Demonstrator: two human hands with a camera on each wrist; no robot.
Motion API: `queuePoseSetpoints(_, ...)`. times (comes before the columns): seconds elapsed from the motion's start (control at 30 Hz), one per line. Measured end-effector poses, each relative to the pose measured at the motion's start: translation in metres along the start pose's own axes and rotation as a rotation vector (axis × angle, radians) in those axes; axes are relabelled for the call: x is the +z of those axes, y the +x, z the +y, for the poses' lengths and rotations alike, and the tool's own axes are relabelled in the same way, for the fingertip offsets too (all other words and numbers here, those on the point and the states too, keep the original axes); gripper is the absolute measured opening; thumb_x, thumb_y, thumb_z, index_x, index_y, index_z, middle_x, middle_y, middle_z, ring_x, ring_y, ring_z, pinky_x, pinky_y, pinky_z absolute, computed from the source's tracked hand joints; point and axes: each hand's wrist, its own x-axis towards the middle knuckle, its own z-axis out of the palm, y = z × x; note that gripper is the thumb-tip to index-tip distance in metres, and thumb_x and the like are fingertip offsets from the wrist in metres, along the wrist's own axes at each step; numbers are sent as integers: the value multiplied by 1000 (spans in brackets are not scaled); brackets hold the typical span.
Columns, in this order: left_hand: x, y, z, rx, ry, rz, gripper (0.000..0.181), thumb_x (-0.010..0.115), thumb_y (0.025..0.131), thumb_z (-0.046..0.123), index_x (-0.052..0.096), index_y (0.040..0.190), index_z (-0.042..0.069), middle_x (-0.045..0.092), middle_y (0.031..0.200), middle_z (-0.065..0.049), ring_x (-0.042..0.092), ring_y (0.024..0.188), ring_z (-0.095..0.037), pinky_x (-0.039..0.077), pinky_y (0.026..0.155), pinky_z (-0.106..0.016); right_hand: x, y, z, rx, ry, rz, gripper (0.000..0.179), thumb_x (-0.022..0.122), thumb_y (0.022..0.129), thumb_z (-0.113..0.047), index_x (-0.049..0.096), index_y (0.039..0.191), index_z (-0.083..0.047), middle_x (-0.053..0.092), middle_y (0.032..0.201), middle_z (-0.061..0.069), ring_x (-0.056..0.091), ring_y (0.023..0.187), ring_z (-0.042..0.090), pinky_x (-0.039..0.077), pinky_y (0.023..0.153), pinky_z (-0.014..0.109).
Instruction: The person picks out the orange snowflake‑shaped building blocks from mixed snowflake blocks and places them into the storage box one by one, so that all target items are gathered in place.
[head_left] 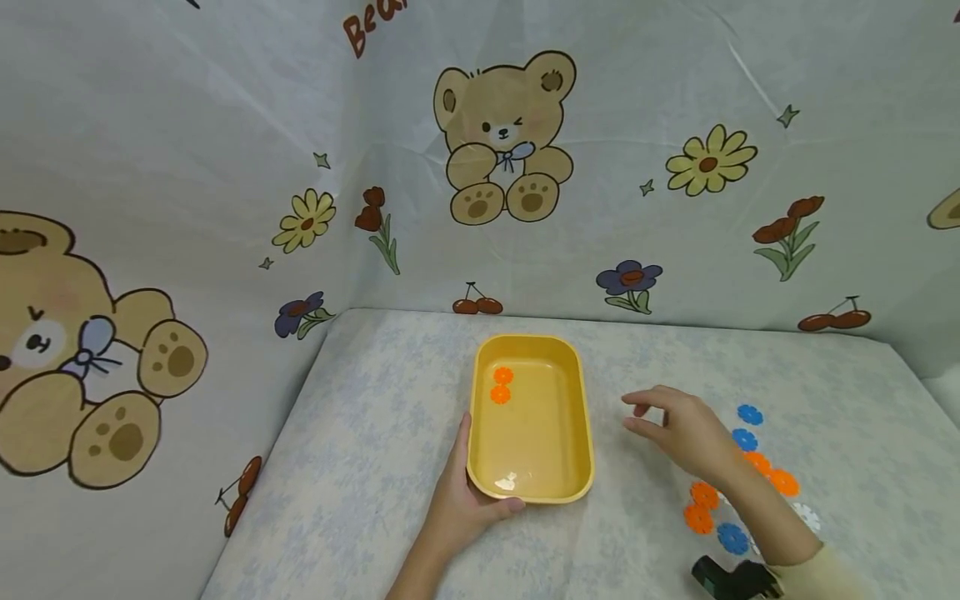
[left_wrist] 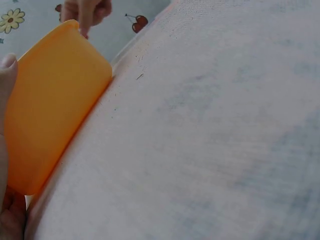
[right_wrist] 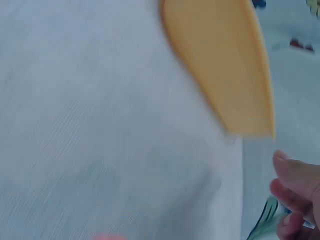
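Note:
A yellow plastic tray (head_left: 531, 442) stands on the table, with two orange flower-shaped discs (head_left: 501, 394) lying touching near its far left corner. My left hand (head_left: 465, 500) grips the tray's near left corner, thumb along the front edge and fingers against the side. To the right of the tray, my right hand (head_left: 686, 429) hovers above the cloth, fingers loosely bent, thumb apart from the fingertips, holding nothing. Blue flower-shaped discs (head_left: 749, 414), more orange ones (head_left: 783, 482) and white ones (head_left: 807, 517) lie around and partly under the right forearm.
A pale patterned cloth (head_left: 360, 450) covers the table. Behind and to the left hangs a curtain (head_left: 622, 108) printed with bears and flowers. A black device (head_left: 738, 577) sits at the right wrist, by the near edge of the head view.

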Motion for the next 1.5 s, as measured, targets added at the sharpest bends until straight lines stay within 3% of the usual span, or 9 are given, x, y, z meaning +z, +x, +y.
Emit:
queuePoseSetpoints(0.2, -1, -1, 1, 6, 48, 7, 129, 91, 71, 27, -2, 161, 23, 9, 167, 6, 24, 151, -20, 24, 114, -14, -16, -32, 59, 125, -32, -189, 41, 76, 88, -30, 69, 124, -12, 65, 106, 5, 52, 77, 15, 51, 61, 24)
queuePoseSetpoints(0.3, -1, -1, 2, 1, 39, 6, 129, 91, 72, 25, -1, 161, 24, 9, 167, 6, 23, 151, -20, 24, 114, -13, -18, -40, 77, 178, -55, -257, 48, 77, 85, -39, 69, 124, -13, 64, 112, 9, 59, 89, 23, 58, 77, 40)
queuePoseSetpoints(0.57, -1, -1, 5, -16, -23, 1, 129, 92, 71, 22, -1, 161, 25, 10, 167, 7, 24, 151, -18, 25, 113, -11, -10, -47, 90, 198, -65, -246, 43, 78, 83, -41, 71, 118, -16, 61, 123, 20, 58, 107, 38, 51, 89, 64)
queuePoseSetpoints(0.67, -1, -1, 5, -14, -30, 1, 129, 92, 71, 22, -1, 161, 25, 10, 166, 7, 25, 151, -19, 26, 113, -11, -10, -48, 90, 198, -17, -236, 40, 78, 85, -38, 69, 117, -16, 64, 119, 15, 61, 100, 33, 55, 87, 55)
queuePoseSetpoints(0.8, 0, -1, 4, -6, -35, -2, 129, 91, 71, 22, -1, 161, 24, 10, 167, 6, 26, 150, -21, 27, 112, -11, -11, -45, 92, 230, 72, -261, 38, 76, 87, -34, 66, 118, -15, 64, 103, 4, 56, 74, 17, 56, 66, 29)
queuePoseSetpoints(0.9, 0, -1, 4, -6, -46, -6, 129, 91, 72, 22, -1, 161, 24, 11, 167, 5, 28, 149, -22, 29, 112, -12, -13, -40, 92, 203, 102, -271, 34, 73, 90, -31, 66, 119, -15, 61, 99, 2, 53, 75, 11, 54, 66, 25)
queuePoseSetpoints(1.07, -1, -1, 4, -3, -55, -12, 129, 91, 72, 22, -2, 161, 24, 9, 167, 5, 28, 149, -22, 30, 112, -13, -16, -30, 84, 99, 179, -219, 31, 70, 93, -27, 67, 122, -15, 66, 111, 3, 54, 90, 4, 55, 78, 28)
queuePoseSetpoints(1.23, -1, -1, 4, -2, -33, -5, 129, 91, 71, 22, -1, 161, 24, 9, 167, 5, 25, 150, -20, 27, 113, -12, -10, -10, 59, 135, 362, -199, 41, 71, 92, -36, 66, 125, -14, 67, 104, 8, 55, 76, 15, 46, 56, 24)
queuePoseSetpoints(1.5, -1, -1, 3, 18, -32, -10, 129, 91, 72, 22, -2, 161, 23, 9, 167, 3, 25, 151, -22, 28, 113, -13, 3, 28, 1, 97, 485, -246, 40, 72, 91, -37, 66, 125, -17, 71, 101, 11, 55, 72, 27, 40, 52, 22)
